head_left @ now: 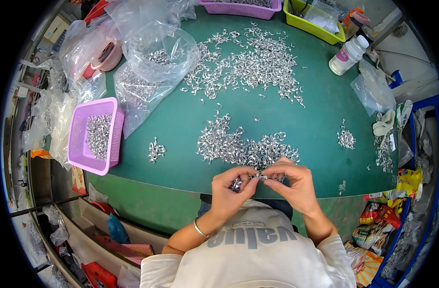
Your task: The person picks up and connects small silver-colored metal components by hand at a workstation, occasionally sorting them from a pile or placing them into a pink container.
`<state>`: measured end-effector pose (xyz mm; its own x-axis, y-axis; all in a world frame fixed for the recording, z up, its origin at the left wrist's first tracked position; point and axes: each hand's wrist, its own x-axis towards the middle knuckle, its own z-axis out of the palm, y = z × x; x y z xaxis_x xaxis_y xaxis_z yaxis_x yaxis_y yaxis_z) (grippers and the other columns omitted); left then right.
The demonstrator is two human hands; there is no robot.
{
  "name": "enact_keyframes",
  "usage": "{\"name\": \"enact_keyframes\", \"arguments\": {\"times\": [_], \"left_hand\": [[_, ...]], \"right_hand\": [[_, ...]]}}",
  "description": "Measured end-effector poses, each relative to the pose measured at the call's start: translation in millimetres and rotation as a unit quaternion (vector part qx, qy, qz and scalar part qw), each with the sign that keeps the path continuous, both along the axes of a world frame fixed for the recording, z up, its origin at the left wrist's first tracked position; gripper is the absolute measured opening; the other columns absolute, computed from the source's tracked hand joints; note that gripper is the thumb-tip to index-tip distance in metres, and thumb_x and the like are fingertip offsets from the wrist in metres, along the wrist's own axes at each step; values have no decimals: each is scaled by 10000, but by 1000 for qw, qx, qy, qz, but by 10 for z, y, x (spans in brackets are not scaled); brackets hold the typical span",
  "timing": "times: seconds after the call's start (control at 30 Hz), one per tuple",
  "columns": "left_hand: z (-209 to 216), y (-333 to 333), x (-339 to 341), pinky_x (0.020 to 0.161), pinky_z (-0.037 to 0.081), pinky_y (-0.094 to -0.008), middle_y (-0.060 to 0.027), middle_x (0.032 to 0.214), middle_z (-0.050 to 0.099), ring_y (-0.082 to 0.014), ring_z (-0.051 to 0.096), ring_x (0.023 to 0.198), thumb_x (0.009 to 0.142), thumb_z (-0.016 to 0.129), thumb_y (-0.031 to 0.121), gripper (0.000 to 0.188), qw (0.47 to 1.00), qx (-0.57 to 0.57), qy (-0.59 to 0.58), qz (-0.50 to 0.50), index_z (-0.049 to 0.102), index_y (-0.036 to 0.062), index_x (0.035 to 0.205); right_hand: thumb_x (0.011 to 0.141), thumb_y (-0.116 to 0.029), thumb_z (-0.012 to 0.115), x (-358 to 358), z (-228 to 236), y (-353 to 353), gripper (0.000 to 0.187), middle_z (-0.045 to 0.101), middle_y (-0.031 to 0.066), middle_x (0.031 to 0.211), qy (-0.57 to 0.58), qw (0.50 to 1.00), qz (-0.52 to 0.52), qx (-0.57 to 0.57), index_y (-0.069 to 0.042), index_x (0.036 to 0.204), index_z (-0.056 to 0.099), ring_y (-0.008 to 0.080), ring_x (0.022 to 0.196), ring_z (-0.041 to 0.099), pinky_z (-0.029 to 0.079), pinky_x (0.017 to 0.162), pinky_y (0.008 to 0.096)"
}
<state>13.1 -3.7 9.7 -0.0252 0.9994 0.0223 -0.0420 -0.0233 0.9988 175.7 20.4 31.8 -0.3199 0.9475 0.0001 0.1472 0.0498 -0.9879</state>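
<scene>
Silver metal piece [261, 176]: at your fingertips, over the bench's [176, 175] near edge.
Left hand [234, 189]: pinching one side; brace it steady. Loose pieces [236, 184] show beside your palm, held or not I can't tell.
Right hand [296, 185]: pinching the other; press lightly.
Near pile [241, 144]: just beyond; avoid brushing it.

On the table [320, 101]: near pile of metal pieces [231, 142], before the worker [257, 264]; far pile [262, 67], behind it; basket [116, 137] holding more pieces, left; plastic bag [150, 81], between basket and far pile; bottle [348, 55], far right.
</scene>
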Motion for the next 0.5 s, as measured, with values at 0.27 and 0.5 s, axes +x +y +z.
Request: {"name": "enact_keyframes", "arguments": {"times": [0.27, 0.5], "left_hand": [[56, -32, -17, 479, 317, -175, 18, 570, 469, -27, 394, 520, 685, 616, -95, 168, 1000, 24, -13, 1, 612, -26, 838], [54, -49, -41, 475, 320, -178, 25, 552, 439, -27, 384, 511, 702, 629, -78, 181, 999, 36, -19, -4, 614, -15, 871]], "right_hand": [[666, 41, 664, -48, 32, -37, 180, 638, 72, 786, -9, 997, -27, 77, -17, 836, 649, 182, 726, 553, 426, 652, 276], [655, 49, 662, -86, 59, -54, 172, 635, 79, 778, -38, 990, -36, 129, -11, 816, 649, 198, 722, 553, 415, 674, 292]]}}
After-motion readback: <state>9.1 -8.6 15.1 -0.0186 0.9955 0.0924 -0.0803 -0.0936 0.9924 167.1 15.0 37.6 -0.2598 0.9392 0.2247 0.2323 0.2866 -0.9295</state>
